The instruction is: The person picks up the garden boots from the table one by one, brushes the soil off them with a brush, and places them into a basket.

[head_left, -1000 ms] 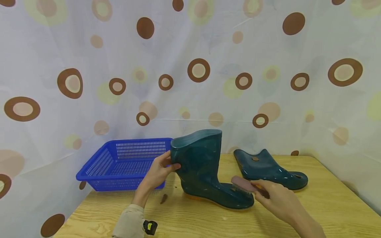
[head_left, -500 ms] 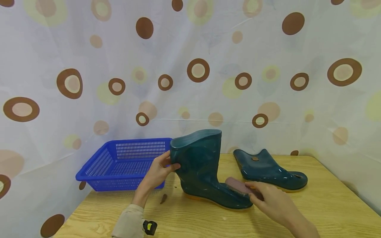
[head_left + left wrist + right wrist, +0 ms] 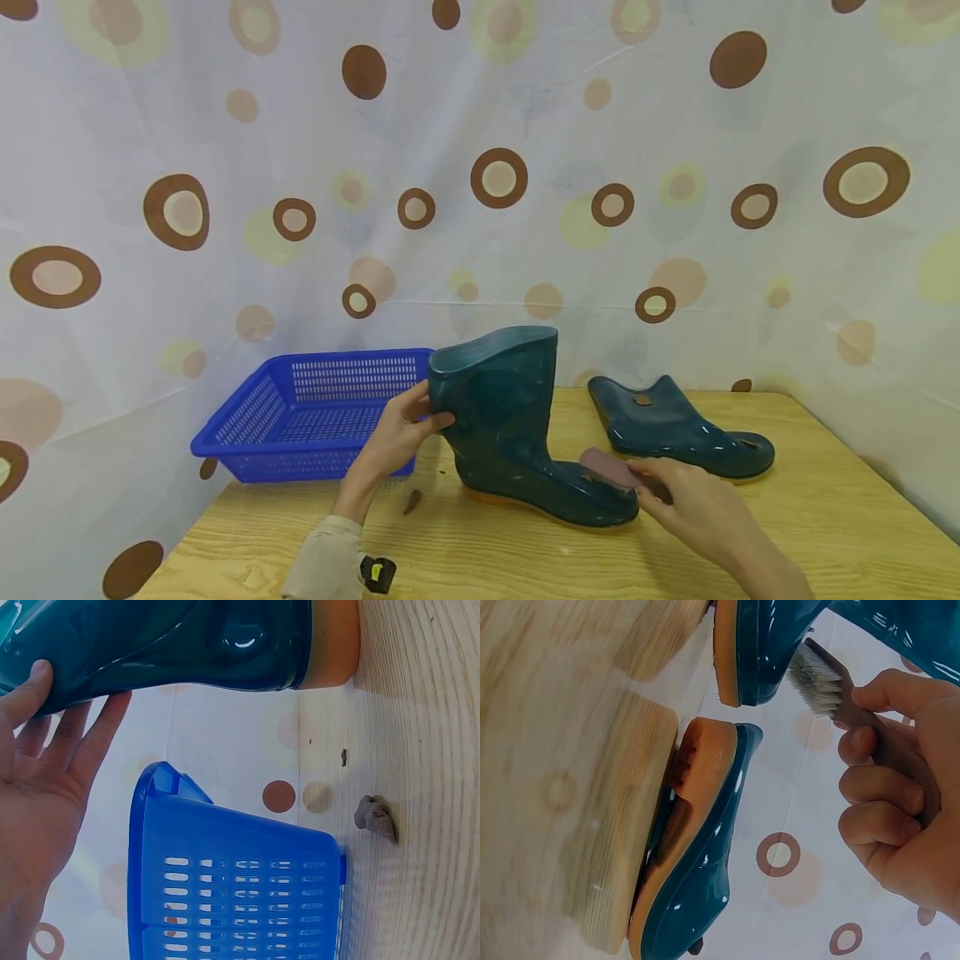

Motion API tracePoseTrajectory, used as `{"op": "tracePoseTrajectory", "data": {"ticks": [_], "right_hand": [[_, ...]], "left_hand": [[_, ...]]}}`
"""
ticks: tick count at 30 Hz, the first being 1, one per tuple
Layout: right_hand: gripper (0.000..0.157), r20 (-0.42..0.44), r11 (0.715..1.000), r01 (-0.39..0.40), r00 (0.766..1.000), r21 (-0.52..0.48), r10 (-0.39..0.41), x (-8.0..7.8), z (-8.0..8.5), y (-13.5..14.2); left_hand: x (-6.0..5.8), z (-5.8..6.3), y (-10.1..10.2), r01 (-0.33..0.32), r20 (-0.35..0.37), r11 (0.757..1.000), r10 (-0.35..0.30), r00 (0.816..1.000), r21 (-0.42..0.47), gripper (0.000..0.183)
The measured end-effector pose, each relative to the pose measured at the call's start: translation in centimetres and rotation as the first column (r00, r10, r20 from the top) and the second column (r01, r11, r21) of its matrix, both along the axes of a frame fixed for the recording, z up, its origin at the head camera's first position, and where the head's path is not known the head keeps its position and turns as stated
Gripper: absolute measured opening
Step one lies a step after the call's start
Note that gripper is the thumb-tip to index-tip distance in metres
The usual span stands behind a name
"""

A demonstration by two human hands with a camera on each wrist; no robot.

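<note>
A dark teal rubber boot (image 3: 502,417) with an orange sole stands upright on the wooden table. My left hand (image 3: 397,432) grips the back of its shaft near the top, thumb on the near side. In my right hand (image 3: 693,504) is a scrubbing brush (image 3: 611,468) with a pinkish-brown back. Fingers curl round the brush handle (image 3: 904,761), as the right wrist view shows. Its pale bristles (image 3: 815,679) lie against the top of the boot's toe, where a dark patch of dirt shows. A second teal boot (image 3: 667,429) lies on its side behind, with brown clumps on it.
A blue perforated basket (image 3: 307,463) stands at the back left, close behind my left hand. Between basket and boot, a brown clump of dirt (image 3: 375,817) and smaller crumbs lie on the table (image 3: 480,558). A spotted curtain (image 3: 450,125) hangs behind everything.
The brush has gone up along the boot's toe toward the shaft, then partly back toward the tip. My left hand and the standing boot have stayed in place.
</note>
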State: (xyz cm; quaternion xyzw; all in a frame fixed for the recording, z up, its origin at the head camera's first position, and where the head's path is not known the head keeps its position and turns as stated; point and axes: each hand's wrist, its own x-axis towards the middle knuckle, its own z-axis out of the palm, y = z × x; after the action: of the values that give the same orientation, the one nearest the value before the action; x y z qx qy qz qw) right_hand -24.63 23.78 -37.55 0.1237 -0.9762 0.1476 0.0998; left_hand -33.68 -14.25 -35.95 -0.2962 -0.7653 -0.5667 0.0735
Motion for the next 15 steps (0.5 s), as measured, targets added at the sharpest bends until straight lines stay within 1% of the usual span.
{"op": "tracePoseTrajectory", "data": {"ticks": [2, 5, 10, 12, 15], "right_hand": [[0.036, 0.007, 1.0, 0.009, 1.0, -0.002, -0.009, -0.06, 0.02, 0.05], [0.035, 0.012, 0.999, 0.014, 1.0, -0.036, -0.013, -0.06, 0.01, -0.02], [0.035, 0.035, 0.995, -0.021, 0.999, -0.096, 0.025, 0.04, -0.02, -0.41], [0.035, 0.044, 0.994, -0.038, 0.998, -0.099, 0.042, 0.06, -0.05, -0.54], [0.034, 0.045, 0.994, -0.041, 0.998, -0.097, 0.046, 0.13, -0.1, -0.62]], "left_hand": [[0.04, 0.02, -0.02, 0.0, 0.002, 1.0, 0.0, 1.0, -0.001, 0.05], [0.09, 0.03, -0.02, -0.001, 0.006, 1.0, 0.001, 1.0, 0.002, 0.049], [0.12, -0.01, -0.02, 0.004, 0.0, 1.0, -0.004, 1.0, 0.009, 0.05], [0.1, 0.01, -0.01, 0.008, -0.002, 1.0, -0.007, 1.0, 0.01, 0.05], [0.05, 0.04, 0.01, 0.009, 0.001, 1.0, -0.009, 1.0, 0.006, 0.049]]}}
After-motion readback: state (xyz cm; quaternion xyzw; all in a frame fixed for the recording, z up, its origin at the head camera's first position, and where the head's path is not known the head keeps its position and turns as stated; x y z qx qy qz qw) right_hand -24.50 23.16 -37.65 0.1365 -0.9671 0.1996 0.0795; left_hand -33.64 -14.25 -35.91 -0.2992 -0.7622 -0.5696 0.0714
